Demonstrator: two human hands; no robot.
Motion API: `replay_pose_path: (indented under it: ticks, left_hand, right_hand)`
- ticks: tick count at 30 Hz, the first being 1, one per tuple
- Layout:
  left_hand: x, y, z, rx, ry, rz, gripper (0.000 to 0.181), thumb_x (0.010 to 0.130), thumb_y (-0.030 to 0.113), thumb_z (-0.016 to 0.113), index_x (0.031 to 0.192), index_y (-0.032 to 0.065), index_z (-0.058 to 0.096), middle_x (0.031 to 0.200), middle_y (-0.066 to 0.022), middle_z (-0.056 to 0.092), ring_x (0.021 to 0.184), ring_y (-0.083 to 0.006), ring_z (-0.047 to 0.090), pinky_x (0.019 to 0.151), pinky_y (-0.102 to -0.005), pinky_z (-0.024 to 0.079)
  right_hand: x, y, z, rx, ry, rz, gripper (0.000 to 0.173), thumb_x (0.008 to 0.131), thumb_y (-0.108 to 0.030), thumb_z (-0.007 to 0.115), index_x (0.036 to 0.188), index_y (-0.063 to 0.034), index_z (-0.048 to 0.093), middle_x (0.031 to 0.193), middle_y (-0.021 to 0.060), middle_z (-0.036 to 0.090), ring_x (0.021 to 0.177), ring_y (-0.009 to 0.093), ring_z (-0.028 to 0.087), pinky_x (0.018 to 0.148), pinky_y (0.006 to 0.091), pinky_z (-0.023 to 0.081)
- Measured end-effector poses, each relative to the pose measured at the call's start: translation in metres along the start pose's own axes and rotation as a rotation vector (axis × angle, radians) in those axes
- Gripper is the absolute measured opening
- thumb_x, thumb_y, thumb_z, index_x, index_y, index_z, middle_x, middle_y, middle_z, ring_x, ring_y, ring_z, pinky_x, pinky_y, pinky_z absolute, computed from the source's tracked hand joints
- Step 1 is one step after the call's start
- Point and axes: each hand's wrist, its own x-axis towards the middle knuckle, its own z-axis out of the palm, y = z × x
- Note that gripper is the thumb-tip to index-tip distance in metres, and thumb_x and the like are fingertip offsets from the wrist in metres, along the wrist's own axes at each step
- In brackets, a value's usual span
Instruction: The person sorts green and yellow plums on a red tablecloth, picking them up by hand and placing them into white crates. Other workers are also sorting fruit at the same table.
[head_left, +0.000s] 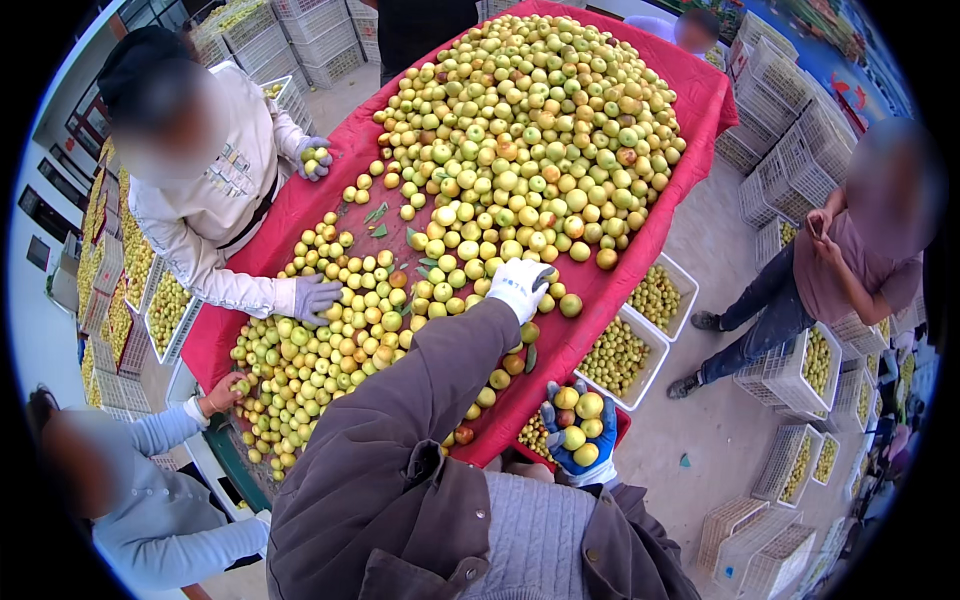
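Observation:
A large heap of small round yellow-green fruits (525, 135), some blushed red, lies on a table lined with red cloth (675, 217). My left hand (520, 287), in a white glove with grey fingertips, reaches across the table and touches fruits at the heap's near edge. Its fingertips are partly hidden, so its grip is unclear. Beyond the table's right edge, my right hand (581, 431) is turned palm up in a blue-coated glove. Several fruits (587, 406) are cradled in its palm and fingers. Below that hand is a red crate (622, 426) with fruit inside.
White crates of fruit (660, 352) stand along the table's right side. At left, one co-worker's gloved hands (316, 298) touch and hold fruit; another's bare hand (223, 393) holds one. A person (862, 262) stands at right. Stacked crates (795, 142) line the room.

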Motion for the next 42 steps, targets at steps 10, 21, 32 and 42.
replay_pose_path:
  ticks: [10,21,32,42]
  left_hand:
    - [0.021,0.002,-0.003,-0.369,-0.133,-0.078,0.039,0.079,0.012,0.079,0.115,0.011,0.062,0.106,-0.0049,0.067,0.104,-0.0214,0.062,0.092,-0.0379,0.049]
    - [-0.118,-0.005,-0.046,-2.166,-0.219,-0.222,0.044,0.102,0.036,0.06,0.136,0.0089,0.054,0.113,-0.0097,0.062,0.094,-0.0202,0.063,0.082,-0.0354,0.054]
    - [-0.211,-0.011,-0.042,-0.913,-0.234,-0.318,0.024,0.102,0.027,0.057,0.113,0.006,0.062,0.098,-0.0095,0.064,0.085,-0.0231,0.062,0.078,-0.0359,0.051]
    - [-0.246,-0.015,-0.051,-0.23,0.09,-0.19,0.017,0.09,0.021,0.067,0.103,0.0113,0.067,0.106,-0.0076,0.063,0.1,-0.0304,0.059,0.089,-0.0449,0.046]
  right_hand:
    - [0.001,-0.013,0.001,-0.115,0.01,-0.051,0.052,0.103,-0.051,0.048,0.129,-0.0068,0.058,0.133,0.0165,0.061,0.13,0.033,0.055,0.114,0.0525,0.04]
    - [0.008,0.0,0.026,-0.134,-0.052,0.022,0.05,0.103,-0.049,0.05,0.135,-0.0124,0.057,0.144,0.0158,0.055,0.127,0.031,0.056,0.101,0.042,0.053]
    - [0.033,0.002,0.032,-0.182,-0.119,0.083,0.055,0.102,-0.053,0.047,0.143,-0.0173,0.052,0.148,0.0146,0.051,0.128,0.033,0.054,0.101,0.0472,0.051]
    - [0.117,-0.012,0.079,-0.043,-0.324,0.111,0.051,0.101,-0.047,0.055,0.145,-0.0221,0.053,0.157,0.0075,0.043,0.13,0.03,0.054,0.08,0.0381,0.056]
